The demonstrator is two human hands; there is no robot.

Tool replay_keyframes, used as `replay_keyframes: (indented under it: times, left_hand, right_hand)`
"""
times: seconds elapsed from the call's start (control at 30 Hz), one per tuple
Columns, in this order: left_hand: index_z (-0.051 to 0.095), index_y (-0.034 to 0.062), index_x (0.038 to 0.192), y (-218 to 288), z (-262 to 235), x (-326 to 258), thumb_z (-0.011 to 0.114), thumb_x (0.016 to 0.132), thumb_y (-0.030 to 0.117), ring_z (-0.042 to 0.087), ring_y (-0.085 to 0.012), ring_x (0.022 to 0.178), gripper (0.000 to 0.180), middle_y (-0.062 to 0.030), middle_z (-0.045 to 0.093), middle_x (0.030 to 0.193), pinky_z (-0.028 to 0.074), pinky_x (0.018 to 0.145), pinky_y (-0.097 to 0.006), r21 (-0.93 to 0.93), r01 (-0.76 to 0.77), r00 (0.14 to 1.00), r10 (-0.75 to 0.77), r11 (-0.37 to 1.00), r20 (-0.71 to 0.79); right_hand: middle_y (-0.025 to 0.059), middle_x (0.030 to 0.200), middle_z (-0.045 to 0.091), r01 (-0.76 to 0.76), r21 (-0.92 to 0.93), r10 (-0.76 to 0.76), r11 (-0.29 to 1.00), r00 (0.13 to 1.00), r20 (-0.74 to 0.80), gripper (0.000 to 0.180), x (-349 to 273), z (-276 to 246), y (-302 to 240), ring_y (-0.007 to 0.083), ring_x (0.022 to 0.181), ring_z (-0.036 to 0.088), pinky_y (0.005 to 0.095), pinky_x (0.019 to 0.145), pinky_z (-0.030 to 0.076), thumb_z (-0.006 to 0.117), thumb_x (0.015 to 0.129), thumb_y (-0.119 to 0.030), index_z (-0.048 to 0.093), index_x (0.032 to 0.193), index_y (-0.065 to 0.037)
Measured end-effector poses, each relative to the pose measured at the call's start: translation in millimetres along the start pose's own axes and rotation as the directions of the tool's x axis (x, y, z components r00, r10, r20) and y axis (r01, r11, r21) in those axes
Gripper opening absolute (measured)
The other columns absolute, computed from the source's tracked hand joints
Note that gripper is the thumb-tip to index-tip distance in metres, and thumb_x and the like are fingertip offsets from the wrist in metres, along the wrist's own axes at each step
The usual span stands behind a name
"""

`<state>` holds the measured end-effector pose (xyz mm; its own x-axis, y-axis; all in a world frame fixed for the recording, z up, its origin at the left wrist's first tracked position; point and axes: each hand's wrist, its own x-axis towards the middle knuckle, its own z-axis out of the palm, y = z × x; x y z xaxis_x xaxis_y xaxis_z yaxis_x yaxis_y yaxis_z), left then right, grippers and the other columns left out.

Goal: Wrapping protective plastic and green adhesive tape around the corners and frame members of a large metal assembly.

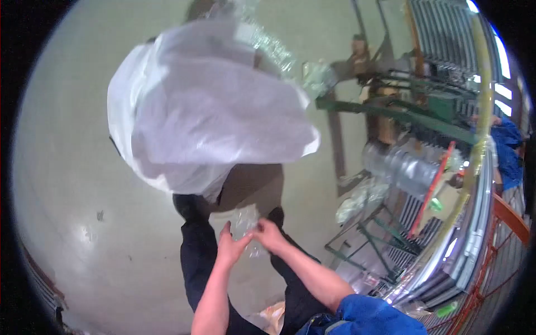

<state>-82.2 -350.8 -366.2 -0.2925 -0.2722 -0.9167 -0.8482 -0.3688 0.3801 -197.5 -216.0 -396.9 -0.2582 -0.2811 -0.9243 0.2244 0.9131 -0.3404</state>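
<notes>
A small clear plastic piece [245, 226] sits between both hands, low in the middle of the view, above the dark trouser legs [198, 262]. The left hand [230, 245] and right hand [269, 234] each pinch it from their side. Above them hangs a big white bag [206, 106]. To the right stand clear bottles [399, 164] on a green metal frame [391, 111].

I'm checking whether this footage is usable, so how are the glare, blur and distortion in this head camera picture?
Head view: strong fisheye bending, with the metal conveyor rails curving along the black rim; a glare patch on the glossy pale floor; the big translucent white plastic bag looks soft and smeared; the crumpled clear plastic piece between the left hand and right hand is hard to make out.
</notes>
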Motion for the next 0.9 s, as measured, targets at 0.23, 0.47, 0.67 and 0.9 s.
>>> replay_keyframes:
  times: [0.23,0.47,0.67,0.9]
  left_hand:
    - [0.056,-0.0089,0.123,40.7,-18.7,37.6,0.075,0.081,0.02,0.064,-0.0172,0.093,0.055,-0.0134,0.068,0.105,0.051,0.083,-0.029,-0.576,0.186,0.914,0.075,0.796,0.399]
    - [0.063,-0.0043,0.109,49.7,-30.0,58.8,0.067,0.082,0.01,0.061,-0.0138,0.082,0.031,-0.0065,0.067,0.094,0.049,0.075,-0.028,-0.329,0.032,0.984,0.027,0.944,0.174]
    - [0.064,-0.0051,0.107,89.8,-41.4,36.3,0.067,0.084,0.015,0.06,-0.013,0.078,0.031,-0.0085,0.066,0.084,0.048,0.07,-0.029,-0.037,-0.01,1.0,0.01,0.999,0.008]
    - [0.062,-0.0071,0.11,84.3,-12.8,47.5,0.068,0.085,0.015,0.06,-0.0133,0.082,0.035,-0.0093,0.067,0.09,0.049,0.074,-0.029,-0.162,0.025,0.983,0.005,0.987,0.185]
  right_hand:
    - [0.0073,0.091,0.066,0.286,-0.151,-0.276,0.946,0.957,0.084,0.032,-16.6,-158.0,-169.8,0.013,0.079,0.062,0.0293,0.07,0.051,0.063,0.086,-0.014,0.062,0.114,0.003]
    - [0.0182,0.11,0.065,-0.03,-0.559,-0.458,0.829,0.537,-0.708,0.05,251.0,-335.6,-162.0,0.0316,0.106,0.059,0.0427,0.094,0.046,0.07,0.081,-0.031,0.061,0.125,-0.008]
    - [0.0131,0.106,0.061,0.099,0.227,0.036,0.969,0.851,-0.523,0.063,343.0,-351.7,-202.9,0.024,0.095,0.058,0.0406,0.074,0.053,0.07,0.08,-0.026,0.053,0.139,-0.012]
    - [0.0065,0.092,0.057,0.138,0.131,-0.061,0.982,0.879,-0.473,0.062,312.9,-425.3,-184.0,0.0155,0.067,0.054,0.0309,0.046,0.043,0.065,0.085,-0.015,0.044,0.143,-0.007]
